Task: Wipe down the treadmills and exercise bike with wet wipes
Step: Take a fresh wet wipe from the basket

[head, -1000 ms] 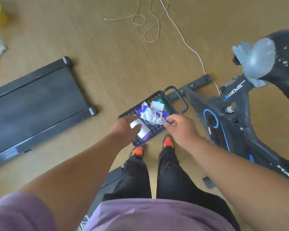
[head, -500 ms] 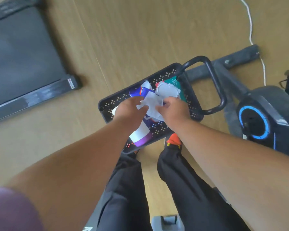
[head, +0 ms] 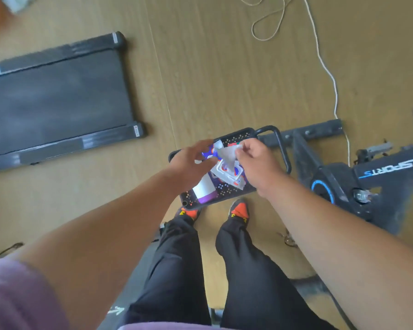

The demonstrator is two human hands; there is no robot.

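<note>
Right hand (head: 255, 163) pinches a thin, limp wet wipe (head: 228, 154) by its top edge, drawing it from the pack (head: 227, 173) in a floor basket (head: 239, 136). Left hand (head: 191, 163) hovers near, fingers loosely spread. Likely tears easily.

View: single head camera, worn by the person.
Direction: looks steeply down along both forearms to the wooden floor (head: 224, 67).
Nearness: arms fill the lower frame; floor lies farther.
Shared part: none, one view.
</note>
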